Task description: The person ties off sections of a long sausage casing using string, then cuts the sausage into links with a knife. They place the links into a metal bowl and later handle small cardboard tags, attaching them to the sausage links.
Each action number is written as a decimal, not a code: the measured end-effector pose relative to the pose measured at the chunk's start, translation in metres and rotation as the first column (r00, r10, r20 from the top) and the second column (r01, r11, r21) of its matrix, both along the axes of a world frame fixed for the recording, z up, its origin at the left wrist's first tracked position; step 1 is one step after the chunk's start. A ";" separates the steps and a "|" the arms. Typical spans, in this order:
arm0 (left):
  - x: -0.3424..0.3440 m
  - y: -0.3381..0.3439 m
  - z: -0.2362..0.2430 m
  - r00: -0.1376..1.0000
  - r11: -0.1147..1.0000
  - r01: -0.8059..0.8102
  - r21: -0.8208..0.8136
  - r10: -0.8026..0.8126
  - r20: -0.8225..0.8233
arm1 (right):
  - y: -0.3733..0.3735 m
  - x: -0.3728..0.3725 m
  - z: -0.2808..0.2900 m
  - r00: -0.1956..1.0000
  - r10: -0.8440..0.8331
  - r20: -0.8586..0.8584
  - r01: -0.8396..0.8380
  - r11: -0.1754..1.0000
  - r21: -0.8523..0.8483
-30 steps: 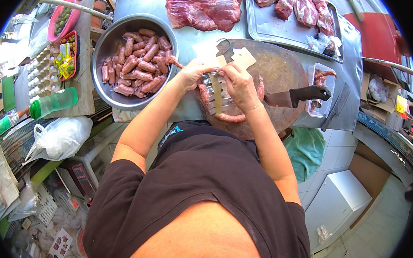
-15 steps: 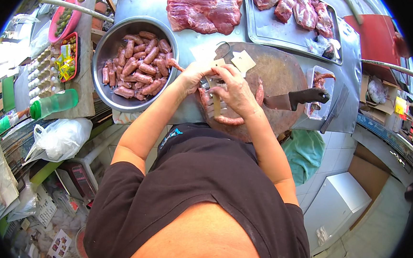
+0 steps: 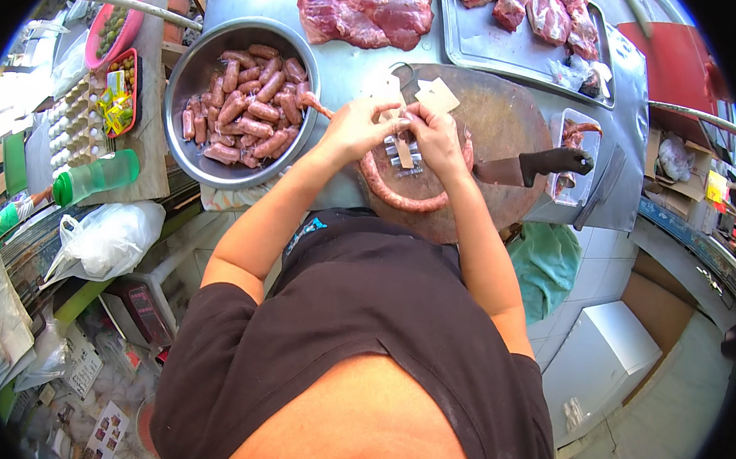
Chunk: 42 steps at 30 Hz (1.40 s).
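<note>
My left hand [image 3: 360, 129] and my right hand [image 3: 436, 140] meet over the round wooden cutting board [image 3: 511, 137], fingertips pinched close together. What lies between the fingertips is too small to make out. A long sausage [image 3: 398, 199] curves over the board below my hands, its right end passing beside my right wrist. Under my fingers is a small tan paper tag [image 3: 405, 154], above a pale striped bundle [image 3: 410, 171]. Another sausage end [image 3: 315, 104] reaches over the steel bowl's rim [image 3: 172, 101] toward my left hand. Many linked sausages [image 3: 244, 106] fill the bowl.
A black-handled cleaver [image 3: 552, 163] lies across the board's right side, near a clear plastic tub [image 3: 594, 147]. Tan cards [image 3: 437, 96] rest at its far edge. Beyond are a slab of raw meat [image 3: 366, 12] and a metal tray [image 3: 482, 58] with meat pieces.
My hands have drawn their fingertips together, the right one turning inward. More of the long sausage shows in a wide curve, and the tan tag now appears higher, nearer my fingers.
</note>
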<state>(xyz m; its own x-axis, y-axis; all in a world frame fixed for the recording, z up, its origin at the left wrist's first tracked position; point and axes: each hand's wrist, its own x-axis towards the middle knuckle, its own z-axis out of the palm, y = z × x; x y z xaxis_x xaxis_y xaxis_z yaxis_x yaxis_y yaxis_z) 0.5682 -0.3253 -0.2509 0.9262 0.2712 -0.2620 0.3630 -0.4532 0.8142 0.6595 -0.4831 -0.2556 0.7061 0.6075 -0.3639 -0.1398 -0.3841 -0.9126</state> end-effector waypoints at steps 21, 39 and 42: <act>0.039 0.055 0.018 0.938 0.902 0.257 -0.347 -0.319 -0.135 | 0.019 0.040 0.033 0.950 0.287 0.121 -0.288 0.958 -0.010; 0.034 0.055 0.020 0.862 0.834 0.445 -0.326 -0.498 -0.097 | 0.003 0.029 0.005 0.954 0.277 -0.115 -0.282 0.959 -0.024; 0.036 0.054 0.017 0.853 0.823 0.399 -0.403 -0.494 -0.165 | 0.004 0.030 0.006 0.957 0.282 -0.065 -0.285 0.957 -0.051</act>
<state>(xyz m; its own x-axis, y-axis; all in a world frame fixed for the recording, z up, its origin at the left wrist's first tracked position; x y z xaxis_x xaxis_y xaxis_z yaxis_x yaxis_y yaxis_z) 0.6037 -0.2709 -0.2339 0.8109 -0.3076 -0.4978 0.4018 -0.3258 0.8558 0.6895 -0.4795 -0.2497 0.4854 0.7557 -0.4397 -0.0681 -0.4688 -0.8807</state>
